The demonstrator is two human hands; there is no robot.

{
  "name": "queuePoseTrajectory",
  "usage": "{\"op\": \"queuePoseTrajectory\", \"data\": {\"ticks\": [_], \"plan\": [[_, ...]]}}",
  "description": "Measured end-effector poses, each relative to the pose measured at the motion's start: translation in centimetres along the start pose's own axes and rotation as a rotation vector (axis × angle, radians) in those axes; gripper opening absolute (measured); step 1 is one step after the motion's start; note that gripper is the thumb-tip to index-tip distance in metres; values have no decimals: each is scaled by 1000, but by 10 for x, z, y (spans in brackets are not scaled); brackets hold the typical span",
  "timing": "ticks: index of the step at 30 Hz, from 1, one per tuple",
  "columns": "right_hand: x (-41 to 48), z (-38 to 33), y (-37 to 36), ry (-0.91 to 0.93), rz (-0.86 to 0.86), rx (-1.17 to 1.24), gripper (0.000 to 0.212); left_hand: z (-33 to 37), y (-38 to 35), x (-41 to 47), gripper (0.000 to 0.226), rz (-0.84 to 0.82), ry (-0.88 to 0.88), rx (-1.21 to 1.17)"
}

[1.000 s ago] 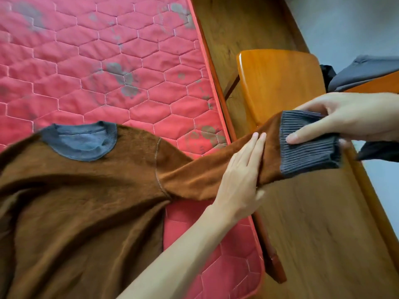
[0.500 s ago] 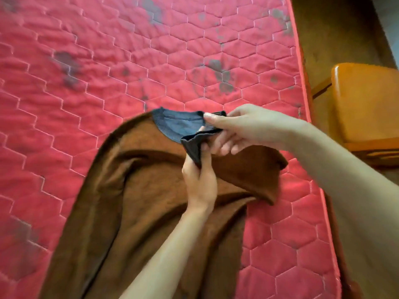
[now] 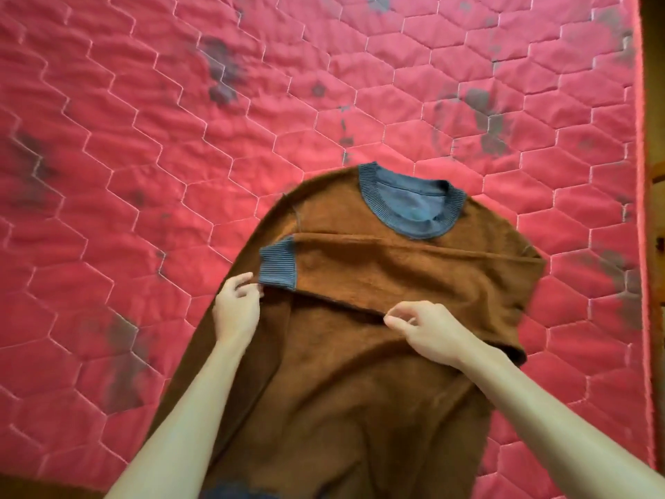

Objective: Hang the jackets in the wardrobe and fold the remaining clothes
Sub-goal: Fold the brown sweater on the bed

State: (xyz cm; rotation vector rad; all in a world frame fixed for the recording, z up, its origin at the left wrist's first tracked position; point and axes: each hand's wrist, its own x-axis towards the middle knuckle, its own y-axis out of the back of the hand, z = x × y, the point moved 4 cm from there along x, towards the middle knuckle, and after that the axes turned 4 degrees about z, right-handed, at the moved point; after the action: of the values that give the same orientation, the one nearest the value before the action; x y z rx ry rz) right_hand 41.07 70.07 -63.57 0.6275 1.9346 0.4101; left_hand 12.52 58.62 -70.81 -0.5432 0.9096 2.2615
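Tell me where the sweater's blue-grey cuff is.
In the head view the cuff lies on the brown sweater, left of centre, below the collar and just above the left hand.

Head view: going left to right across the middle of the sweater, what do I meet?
left hand → blue cuff of the folded sleeve → right hand → wooden edge beyond the mattress. Collar omitted: it overlaps the right hand's span.

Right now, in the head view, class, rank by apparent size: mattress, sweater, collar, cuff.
Largest to smallest:
1. mattress
2. sweater
3. collar
4. cuff
The collar looks clearly bigger than the cuff; no ties.
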Motion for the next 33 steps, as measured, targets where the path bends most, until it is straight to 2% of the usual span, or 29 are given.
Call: {"op": "queuePoseTrajectory", "data": {"ticks": [3,7,11,13,16,18,22,24,26,29,31,33], "plan": [[4,-21,-35,29,-55,-24,26,-35,44,-3,42,143,-156,401],[6,-67,-80,120,-113,-61,26,-87,96,-12,78,160,-29,663],[1,-111,-129,201,-228,-108,25,-114,124,-15,60,52,38,800],[-1,-130,-149,233,-273,-122,25,-116,133,-14,54,-16,48,769],[-3,-154,-173,310,-303,-186,24,-111,152,-3,33,-52,36,592],[-5,-171,-189,369,-307,-236,23,-102,172,10,34,-36,16,547],[-2,-204,-218,453,-341,-329,28,-64,215,40,28,163,-188,611],[7,-223,-224,462,-341,-347,31,-60,235,55,23,251,-210,595],[18,-245,-226,476,-309,-347,31,-78,252,66,26,261,-111,523],[35,-280,-234,508,-267,-367,27,-125,262,55,55,232,107,554],[46,-302,-245,543,-259,-394,28,-154,263,38,75,317,249,613],[53,-323,-257,556,-265,-422,33,-171,264,27,78,406,361,608]]}}
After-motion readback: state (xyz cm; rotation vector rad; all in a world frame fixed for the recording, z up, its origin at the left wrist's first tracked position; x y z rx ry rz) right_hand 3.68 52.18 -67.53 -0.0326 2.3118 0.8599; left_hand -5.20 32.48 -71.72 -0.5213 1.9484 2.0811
